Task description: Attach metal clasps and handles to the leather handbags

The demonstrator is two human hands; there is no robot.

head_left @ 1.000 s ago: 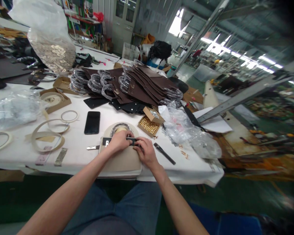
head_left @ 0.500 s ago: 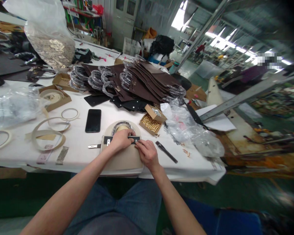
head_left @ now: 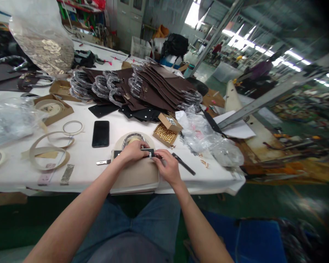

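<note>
A beige bag [head_left: 138, 174] with a film-wrapped handle [head_left: 126, 138] lies at the table's front edge. Across its upper part runs a black strip [head_left: 116, 153] with metal fittings. My left hand [head_left: 133, 150] rests over that strip, fingers closed on its right half beside a small silvery piece [head_left: 150, 155]. Closed in a pinch at the strip's right end, my right hand [head_left: 167, 166] grips something small and dark, mostly hidden by the fingers. From the bag's left side sticks out a dark strap with a metal tip [head_left: 102, 162].
Right of the bag lies a black tool [head_left: 184, 164], with a box of gold studs [head_left: 165, 134] behind it. A phone [head_left: 101, 134] and tape rolls [head_left: 49, 150] sit left. Brown bag pieces [head_left: 164, 84] are piled behind; crumpled plastic [head_left: 201, 131] lies right.
My right fingers have shifted at the strip's right end, where a silvery piece and a dark bit now show. My left hand stays on the strip. The whole view has shifted slightly.
</note>
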